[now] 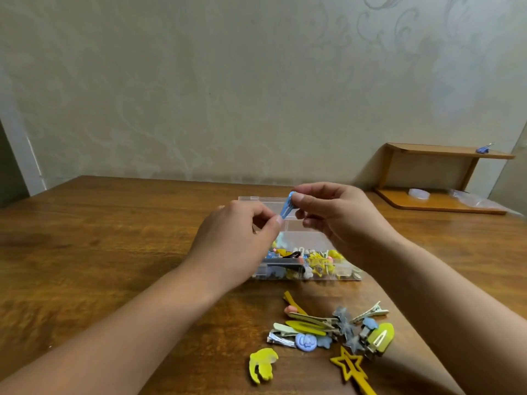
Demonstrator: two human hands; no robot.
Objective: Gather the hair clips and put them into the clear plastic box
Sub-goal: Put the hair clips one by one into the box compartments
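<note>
A blue hair clip (287, 208) is held above the clear plastic box (346, 270). My left hand (239, 238) pinches its lower end and my right hand (333, 215) pinches its upper end. The box lies open on the wooden table (99, 238), its near compartments filled with yellow, blue and orange clips. A loose pile of hair clips (328, 329) lies on the table in front of the box. A yellow claw-shaped clip (262, 364) and a yellow star clip (349, 366) lie at the pile's near side.
A small wooden shelf (439, 178) stands at the back right against the wall, with a blue clip (483, 149) on top and clear plastic items (419, 193) on its base. The wall runs along the table's far edge.
</note>
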